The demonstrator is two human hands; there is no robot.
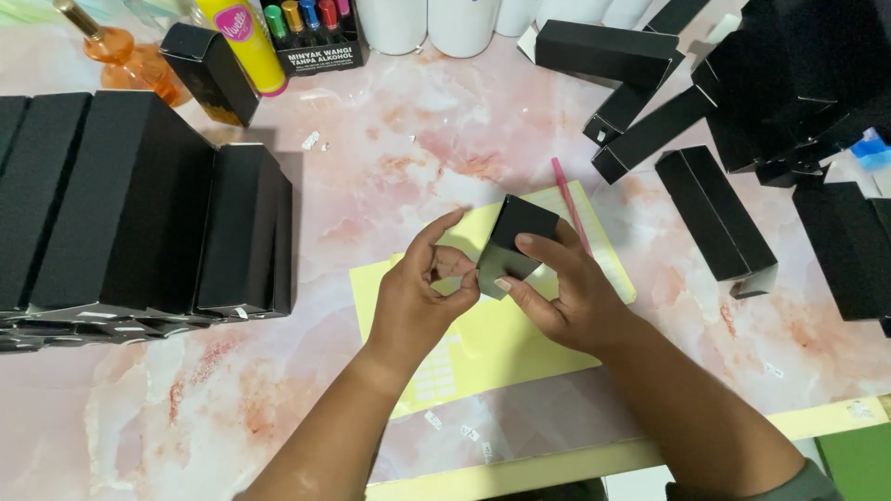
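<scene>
The right hand (566, 292) has its fingers clamped on a small black box (512, 243), held just above the yellow sheet (483, 343) on the pink marbled surface (278, 390). The left hand (422, 297) pinches something tiny, probably a sticker, can't tell. I'd keep the box steady and press flat. Box is matte black, slim, end-on.

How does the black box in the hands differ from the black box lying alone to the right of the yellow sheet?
The held box is lifted and tilted, end toward the camera, between right hand and left hand; the lone box lies flat, untouched, on the pink table, showing its full length. Both are matte black.
</scene>
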